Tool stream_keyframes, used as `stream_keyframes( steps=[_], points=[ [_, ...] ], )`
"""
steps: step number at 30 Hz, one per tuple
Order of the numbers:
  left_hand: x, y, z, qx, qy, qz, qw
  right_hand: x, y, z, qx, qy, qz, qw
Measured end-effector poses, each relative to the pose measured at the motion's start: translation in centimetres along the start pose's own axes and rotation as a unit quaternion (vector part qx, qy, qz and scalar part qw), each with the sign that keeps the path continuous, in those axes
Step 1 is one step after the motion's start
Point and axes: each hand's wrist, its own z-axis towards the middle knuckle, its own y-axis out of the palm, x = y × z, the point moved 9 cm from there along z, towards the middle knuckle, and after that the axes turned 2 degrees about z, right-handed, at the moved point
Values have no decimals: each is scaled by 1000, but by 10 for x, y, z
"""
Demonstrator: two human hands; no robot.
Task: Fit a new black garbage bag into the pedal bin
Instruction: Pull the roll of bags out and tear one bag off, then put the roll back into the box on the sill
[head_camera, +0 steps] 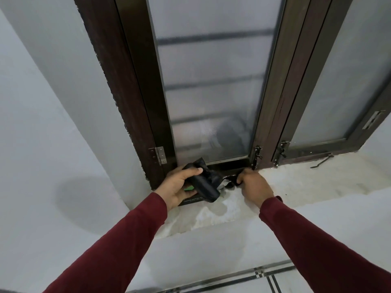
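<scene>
A roll of black garbage bags (206, 185) lies across my left hand (179, 185) above the white window sill. My left hand grips the roll, thumb on top, together with a flat dark packet (190, 201) that shows a green patch. A loose end of black bag (229, 179) stretches from the roll to my right hand (255, 185), which pinches it close to the window frame. The bag looks torn or stretched thin between the two hands. The pedal bin is not in view.
A dark brown window frame (131, 92) with frosted glass (211, 81) rises right behind my hands, with hinges and latches (256, 157) at its foot. The stone sill (306, 180) runs to the right. White walls flank it; tiled floor (296, 280) shows below.
</scene>
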Motion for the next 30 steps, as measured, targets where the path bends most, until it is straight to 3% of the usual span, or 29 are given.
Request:
stream_keyframes(
  steps=[2,5,8,10,13,15,17,20,25,30],
  points=[
    [0,2,0,-10,-1,2,1000,8,17,-3,-55,44,123,990],
    [1,2,3,-11,6,-5,1000,19,6,-12,36,136,332,933],
    [0,6,5,-17,11,0,1000,15,-19,-21,139,117,400,899],
    [0,11,6,-28,12,-5,1000,4,-22,-22,132,102,478,863],
    [1,19,7,-43,21,10,999,-15,-12,-19,48,121,631,765],
    [2,25,7,-53,27,16,998,-34,2,-22,-72,142,698,698],
    [2,31,6,-60,31,22,997,-49,13,-31,-188,158,709,661],
    [3,34,5,-64,40,43,996,-53,12,-33,-217,157,708,653],
    [5,28,4,-42,58,60,996,-37,3,-26,-116,177,701,681],
    [8,24,5,-17,83,37,996,-28,0,-28,-69,163,740,649]
  ],
)
